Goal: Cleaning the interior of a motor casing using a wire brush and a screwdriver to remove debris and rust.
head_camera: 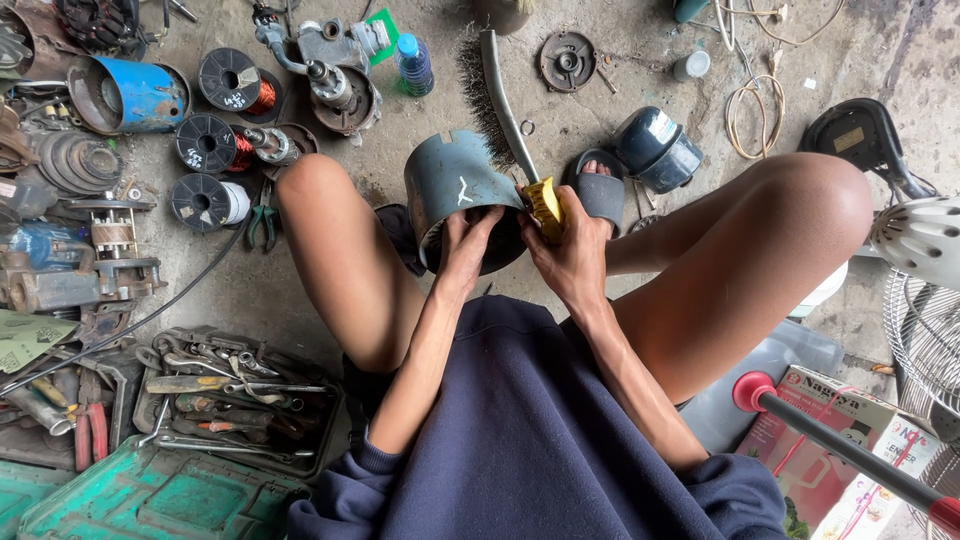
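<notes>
The person sits low over a concrete floor (pixel 640 60) with knees spread; the grey metal housing (pixel 455 185), a short open cylinder with a notched rim and a white scratch on its wall, is held between the knees, just above the floor, open end toward the body. The left hand (pixel 468 240) is clamped on the near rim, fingers curled inside the bore and thumb outside; the right hand (pixel 570 250) is closed around the yellow handle (pixel 545 205) of a wire brush (pixel 490 95), whose bristled length extends away past the housing. Handling judgement: the housing looks rigid, moderately heavy sheet or cast metal, probably dusty rather than slippery; the notched edge may be sharp, so the plain section of rim or the outer wall is the sound place to grip; the brush is light and stiff and is best held at the handle only. To the left lie spools of copper wire (pixel 228 80), a blue casing (pixel 135 95) and a tray of hand tools (pixel 225 400); a fan (pixel 925 260) stands at right.
</notes>
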